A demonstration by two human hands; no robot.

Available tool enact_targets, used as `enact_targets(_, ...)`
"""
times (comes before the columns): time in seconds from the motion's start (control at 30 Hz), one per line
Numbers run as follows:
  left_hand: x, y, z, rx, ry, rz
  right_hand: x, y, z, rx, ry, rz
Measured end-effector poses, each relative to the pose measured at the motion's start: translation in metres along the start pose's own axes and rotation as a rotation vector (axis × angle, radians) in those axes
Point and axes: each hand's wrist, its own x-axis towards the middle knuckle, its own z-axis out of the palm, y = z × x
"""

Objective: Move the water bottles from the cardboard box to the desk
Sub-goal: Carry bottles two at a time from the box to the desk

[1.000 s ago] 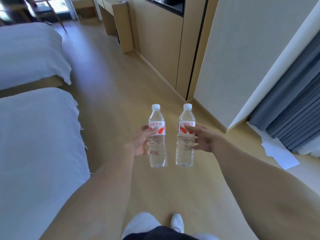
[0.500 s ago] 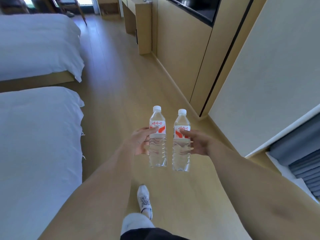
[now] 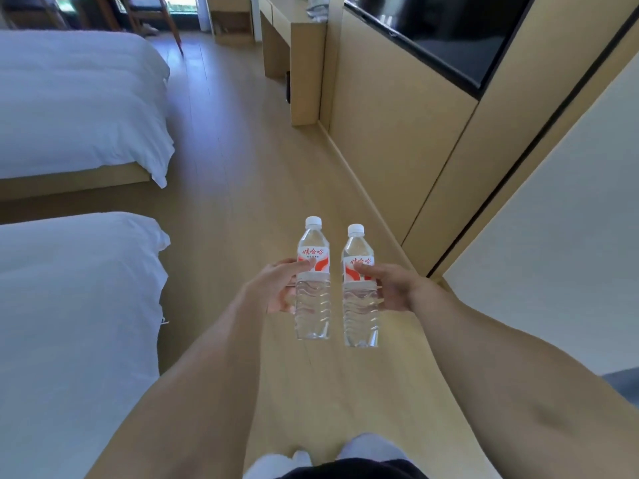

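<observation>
Two clear water bottles with white caps and red-and-white labels are held upright in front of me over the wooden floor. My left hand (image 3: 275,288) grips the left bottle (image 3: 312,305) around its middle. My right hand (image 3: 392,288) grips the right bottle (image 3: 359,309) the same way. The bottles stand side by side, a small gap between them. The wooden desk (image 3: 294,32) is far ahead on the right, against the wall. No cardboard box is in view.
Two beds with white bedding line the left side, the near bed (image 3: 76,323) and the far bed (image 3: 76,98). A wooden wall unit with a dark screen (image 3: 432,32) runs along the right. A floor aisle (image 3: 242,150) leads ahead between them. A chair (image 3: 148,15) stands at the back.
The view has advanced along the aisle and turned left: the curtain and floor paper left the frame, and the desk and wall screen came closer. Both bottles stay held upright.
</observation>
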Motion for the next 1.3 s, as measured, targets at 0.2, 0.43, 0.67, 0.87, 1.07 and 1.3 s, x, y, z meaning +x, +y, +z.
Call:
enact_targets(0.2,0.058,0.062,-0.033,0.013,0.076,0.014,0.093,-0.07,0.011,-0.048,-0.087,0.007)
enact_targets(0.43,0.164,0.132,-0.075,-0.046,0.192,0.005,0.227,-0.153,0.014,-0.056,-0.171,0.041)
enact_targets(0.67,0.252,0.22,-0.1,-0.085,0.242,-0.01,0.331,-0.252,0.007,-0.09,-0.199,0.089)
enact_targets(0.87,0.306,0.288,-0.12,-0.137,0.226,0.002,0.395,-0.325,0.008,-0.11,-0.241,0.09)
enact_targets(1.07,0.374,0.352,-0.153,-0.123,0.198,-0.002,0.467,-0.384,0.015,-0.104,-0.228,0.089)
enact_targets(1.3,0.482,0.442,-0.22,-0.085,0.123,-0.014,0.57,-0.469,0.037,-0.097,-0.135,0.065)
